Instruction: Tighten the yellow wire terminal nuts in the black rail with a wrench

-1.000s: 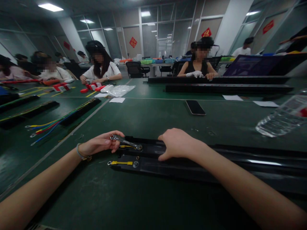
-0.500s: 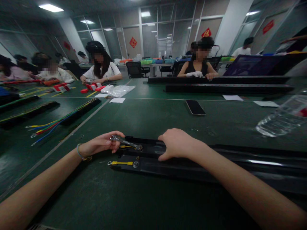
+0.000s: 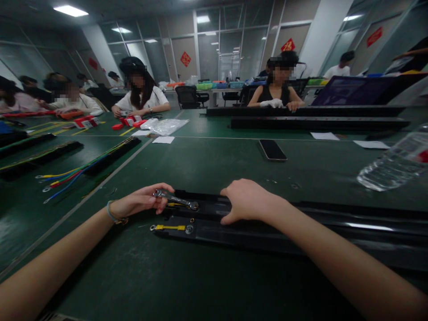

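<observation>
My left hand [image 3: 143, 200] has its fingers closed around the near end of a silver ratchet wrench [image 3: 175, 199]. The wrench's far head sits over the left end of a long black metal channel [image 3: 214, 206], beside a yellow wire partly hidden below it. My right hand [image 3: 244, 200] grips the channel across its width, thumb on the near side and fingers on the far side. In front lies a second black channel [image 3: 230, 235]. A short yellow wire with ring terminals [image 3: 170, 228] is fixed at that channel's left end, next to a small brass-coloured stud [image 3: 192, 220].
A phone [image 3: 272, 150] lies beyond my hands, and a clear plastic bottle [image 3: 391, 162] stands at the right. Coloured wires [image 3: 72, 177] stick out of a black strip on the left. Co-workers sit across the green table [image 3: 207, 165], near a plastic bag [image 3: 167, 126] and long black profiles [image 3: 317, 122].
</observation>
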`<state>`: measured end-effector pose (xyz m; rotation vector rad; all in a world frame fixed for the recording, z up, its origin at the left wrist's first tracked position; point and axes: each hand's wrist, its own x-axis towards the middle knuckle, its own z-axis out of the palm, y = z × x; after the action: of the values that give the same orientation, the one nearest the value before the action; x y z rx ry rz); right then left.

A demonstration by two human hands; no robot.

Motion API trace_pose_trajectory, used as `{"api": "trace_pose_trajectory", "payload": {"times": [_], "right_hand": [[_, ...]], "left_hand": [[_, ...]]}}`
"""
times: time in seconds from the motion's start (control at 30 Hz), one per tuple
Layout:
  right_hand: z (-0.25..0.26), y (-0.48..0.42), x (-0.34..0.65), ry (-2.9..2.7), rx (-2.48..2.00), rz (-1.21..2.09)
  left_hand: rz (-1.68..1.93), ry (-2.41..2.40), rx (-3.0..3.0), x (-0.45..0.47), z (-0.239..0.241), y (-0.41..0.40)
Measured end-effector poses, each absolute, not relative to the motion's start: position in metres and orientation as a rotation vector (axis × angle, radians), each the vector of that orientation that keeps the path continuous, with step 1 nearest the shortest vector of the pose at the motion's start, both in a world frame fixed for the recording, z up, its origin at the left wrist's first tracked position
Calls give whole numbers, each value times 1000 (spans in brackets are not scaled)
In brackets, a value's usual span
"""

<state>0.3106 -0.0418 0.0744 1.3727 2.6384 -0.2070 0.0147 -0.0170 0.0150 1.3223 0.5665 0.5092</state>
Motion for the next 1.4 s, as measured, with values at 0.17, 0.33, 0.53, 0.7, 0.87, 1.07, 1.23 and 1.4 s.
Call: {"api": "trace_pose_trajectory", "payload": {"times": [0.17, 0.33, 0.53, 0.7, 0.87, 1.07, 1.23, 1.4], "right_hand": [[75, -42, 311, 2626, 1374, -211], [75, -43, 310, 2627, 1378, -198], [75, -41, 310, 2620, 1374, -200], [75, -42, 310, 2626, 1370, -229], [75, -41, 312, 2637, 1374, -223], [75, -41, 312, 2635, 1375, -228], [77, -42, 311, 2628, 1372, -227], [78, -43, 310, 2606, 1378, -235]], "left_hand": [[506, 572, 1323, 15, 15, -17], [502, 573, 1333, 15, 16, -16], [513, 571, 1292, 16, 15, -17], [533, 561, 1246, 17, 14, -16], [517, 572, 1242, 15, 14, -16], [489, 566, 1281, 16, 17, -17], [502, 550, 1284, 16, 17, -17], [520, 545, 1247, 17, 17, -17]]}}
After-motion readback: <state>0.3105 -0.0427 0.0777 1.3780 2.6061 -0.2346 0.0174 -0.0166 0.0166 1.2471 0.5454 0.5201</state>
